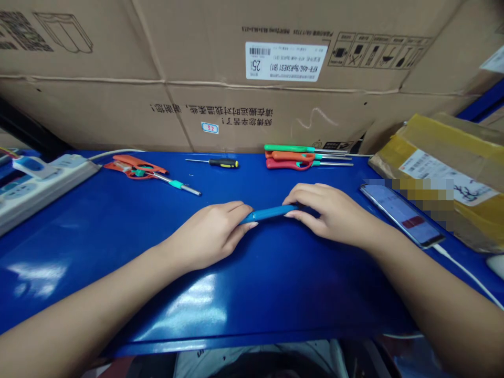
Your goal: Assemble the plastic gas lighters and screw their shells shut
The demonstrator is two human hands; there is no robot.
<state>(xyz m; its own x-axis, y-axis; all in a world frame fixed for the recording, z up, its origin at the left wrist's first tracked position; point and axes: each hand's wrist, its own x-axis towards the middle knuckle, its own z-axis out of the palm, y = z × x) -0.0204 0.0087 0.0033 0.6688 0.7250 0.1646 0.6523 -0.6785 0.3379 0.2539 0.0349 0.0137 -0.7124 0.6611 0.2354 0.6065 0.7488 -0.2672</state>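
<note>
Over the bench (pixel 118 268), hands (pixel 207 236) (pixel 333 215) pinch a blue strip (pixel 270 213).

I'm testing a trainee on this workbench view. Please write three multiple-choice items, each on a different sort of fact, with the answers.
1. Where is the smartphone?
A) Right of the right hand
B) On the power strip
C) Inside a cardboard box

2. How many coloured-handled tools lie grouped beyond the right hand?
A) Two
B) Three
C) Five

3. What state is the blue plastic bar in?
A) Lying untouched
B) Standing upright
C) Held by both hands

Answers:
1 A, it lies on the blue bench beside that hand.
2 B, green, orange and red handles show.
3 C, the left hand and right hand hold opposite ends.
</note>
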